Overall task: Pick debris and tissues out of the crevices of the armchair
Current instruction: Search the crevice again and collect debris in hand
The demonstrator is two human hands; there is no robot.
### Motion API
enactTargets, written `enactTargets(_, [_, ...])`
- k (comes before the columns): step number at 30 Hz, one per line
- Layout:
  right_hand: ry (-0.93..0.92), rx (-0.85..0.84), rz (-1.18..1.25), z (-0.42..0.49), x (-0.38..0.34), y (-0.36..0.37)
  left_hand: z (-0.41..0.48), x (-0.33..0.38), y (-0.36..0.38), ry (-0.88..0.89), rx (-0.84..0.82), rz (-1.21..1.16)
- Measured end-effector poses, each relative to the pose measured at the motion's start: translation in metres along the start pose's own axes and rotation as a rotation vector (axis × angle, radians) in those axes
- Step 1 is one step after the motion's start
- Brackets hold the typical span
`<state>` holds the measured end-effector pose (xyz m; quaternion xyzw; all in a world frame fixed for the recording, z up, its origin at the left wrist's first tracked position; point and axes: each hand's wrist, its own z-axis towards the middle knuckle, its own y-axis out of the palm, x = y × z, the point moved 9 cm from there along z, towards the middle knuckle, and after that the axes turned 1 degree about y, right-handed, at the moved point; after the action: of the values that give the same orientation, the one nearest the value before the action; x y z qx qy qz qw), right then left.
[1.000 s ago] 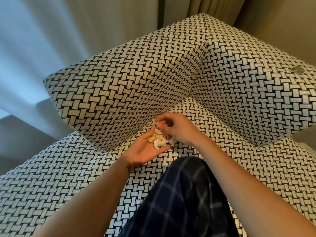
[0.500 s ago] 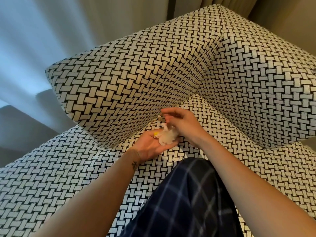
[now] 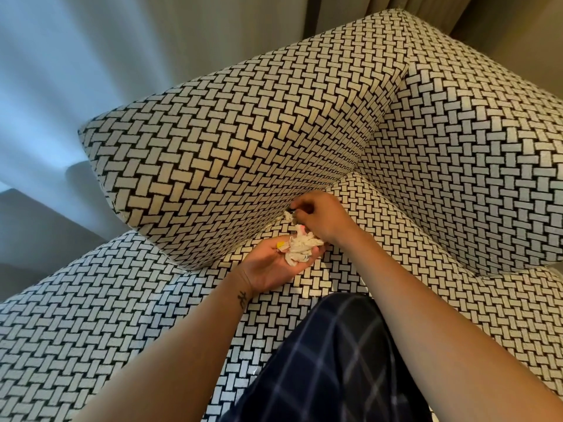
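The armchair is covered in black-and-white woven-pattern fabric. My left hand lies palm up on the seat, cupping a wad of crumpled white tissues with a small yellow scrap beside them. Just above it, my right hand is at the crevice between the left armrest and the seat, its fingertips pinching a small pale bit of debris at the gap. The rest of that crevice is hidden by the hand.
The backrest rises at the right and the seat cushion spreads left and forward. A knee in dark plaid trousers rests on the seat. Curtains hang behind the chair.
My right hand has lifted off the tissue pile in my left palm and gone back to the armrest crevice, where it now pinches a small scrap. The left hand stays cupped.
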<state>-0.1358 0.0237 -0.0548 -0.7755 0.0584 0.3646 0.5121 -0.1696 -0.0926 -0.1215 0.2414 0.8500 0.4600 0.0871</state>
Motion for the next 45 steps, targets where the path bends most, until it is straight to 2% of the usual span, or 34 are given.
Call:
enactTargets(2, [-0.066,-0.017,-0.172,0.005,-0.005,0.003,0.002,-0.001,0.002,-0.011,-0.026,-0.006])
enactTargets(5, [-0.103,-0.054,-0.287,0.009,-0.008,0.008,0.005,-0.001,0.000,-0.010,-0.018,-0.035])
enactTargets(8, [-0.103,-0.065,-0.328,0.010,-0.009,0.009,0.004,-0.001,0.002,-0.009,-0.032,-0.066])
enactTargets(12, [-0.137,0.007,-0.298,0.004,-0.014,0.002,0.004,-0.001,0.004,-0.025,-0.056,-0.048])
enactTargets(17, [-0.239,0.043,-0.448,-0.005,-0.026,-0.001,0.000,-0.002,0.006,0.008,0.015,-0.003])
enactTargets(21, [-0.105,0.146,-0.264,-0.017,-0.013,-0.019,-0.004,-0.003,0.002,-0.009,0.088,-0.050])
enactTargets(29, [0.158,0.172,0.333,-0.068,0.017,-0.064,-0.007,-0.016,0.045,-0.002,0.060,0.314])
enactTargets(36, [0.224,0.308,0.371,-0.120,0.039,-0.162,0.010,-0.054,0.153,-0.037,-0.128,0.515])
enactTargets(40, [0.249,0.488,0.419,-0.154,0.057,-0.237,0.022,-0.083,0.226,-0.065,-0.225,0.525])
enactTargets(45, [0.275,0.704,0.467,-0.186,0.088,-0.312,0.043,-0.118,0.290,-0.091,-0.251,0.520])
